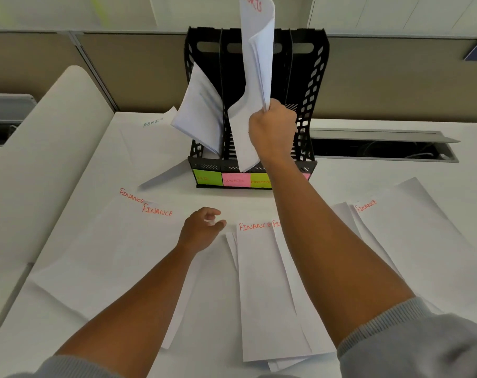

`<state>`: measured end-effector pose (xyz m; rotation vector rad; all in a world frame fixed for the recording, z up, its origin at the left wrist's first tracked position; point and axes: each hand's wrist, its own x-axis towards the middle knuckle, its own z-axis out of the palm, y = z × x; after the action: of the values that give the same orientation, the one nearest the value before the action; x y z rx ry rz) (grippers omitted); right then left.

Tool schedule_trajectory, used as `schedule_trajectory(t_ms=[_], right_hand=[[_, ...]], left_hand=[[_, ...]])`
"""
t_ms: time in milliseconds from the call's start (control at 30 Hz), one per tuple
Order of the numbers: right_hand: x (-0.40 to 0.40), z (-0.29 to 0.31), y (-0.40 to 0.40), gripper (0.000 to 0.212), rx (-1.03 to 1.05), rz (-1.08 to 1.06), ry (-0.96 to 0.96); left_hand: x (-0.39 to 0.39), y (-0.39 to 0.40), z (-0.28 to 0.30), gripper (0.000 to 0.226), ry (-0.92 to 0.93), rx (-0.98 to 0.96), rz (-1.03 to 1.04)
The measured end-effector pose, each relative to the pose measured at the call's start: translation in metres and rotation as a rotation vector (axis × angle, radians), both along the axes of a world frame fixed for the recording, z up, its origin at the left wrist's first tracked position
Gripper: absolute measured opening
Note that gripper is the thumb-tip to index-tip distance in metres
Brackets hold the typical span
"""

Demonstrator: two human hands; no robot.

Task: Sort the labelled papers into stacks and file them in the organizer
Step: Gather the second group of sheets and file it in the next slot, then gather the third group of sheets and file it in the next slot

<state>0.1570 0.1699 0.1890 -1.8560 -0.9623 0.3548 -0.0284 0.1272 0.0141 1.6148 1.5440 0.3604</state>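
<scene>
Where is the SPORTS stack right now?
In the head view, the SPORTS stack is gripped upright in the right hand, going into the black organizer's second slot from the left.

Colours at my work surface.
Black perforated organizer [311, 85] with lime-green [208, 178], pink [236, 180] and yellow-green [260, 180] sticky labels; white papers [270, 282] lettered FINANCE in red-orange; the white sheaf [256, 64] in my right hand [271, 129] lettered SPORTS in red; white counter [368, 170]; my grey sleeves [423, 347]; one sheet [153, 122] lettered ADMIN in blue.
</scene>
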Motion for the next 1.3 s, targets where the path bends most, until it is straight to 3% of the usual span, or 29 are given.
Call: schedule_trajectory(t_ms=[267,467,667,800,933,1067,1200,1300], right_hand=[[-0.017,-0.031,0.05,0.018,0.059,0.027,0.063],[-0.024,-0.062,0.076,0.028,-0.033,0.059,0.129],[-0.023,-0.084,0.079,0.032,-0.226,0.058,0.208],[-0.025,-0.084,0.068,0.046,-0.204,0.011,0.157],[-0.043,-0.079,0.042,0.061,0.008,-0.032,0.136],[-0.075,-0.095,0.008,0.051,0.062,0.019,0.085],[-0.092,-0.119,-0.014,0.029,-0.257,0.126,0.153],[-0.097,-0.133,-0.026,0.032,-0.577,0.239,0.152]], left_hand=[[0.013,0.012,-0.016,0.029,-0.001,0.061,-0.069],[0.007,0.021,-0.019,0.01,-0.064,0.267,0.081],[-0.015,0.029,-0.022,0.013,-0.092,0.356,0.208],[-0.032,0.034,-0.021,0.012,-0.09,0.426,0.288],[-0.053,0.042,-0.021,0.019,0.114,0.511,0.363],[-0.076,0.043,-0.021,0.039,0.342,0.346,0.459],[-0.107,0.041,-0.023,0.056,0.536,0.216,0.423],[-0.13,0.042,-0.023,0.075,0.602,0.084,0.401]])
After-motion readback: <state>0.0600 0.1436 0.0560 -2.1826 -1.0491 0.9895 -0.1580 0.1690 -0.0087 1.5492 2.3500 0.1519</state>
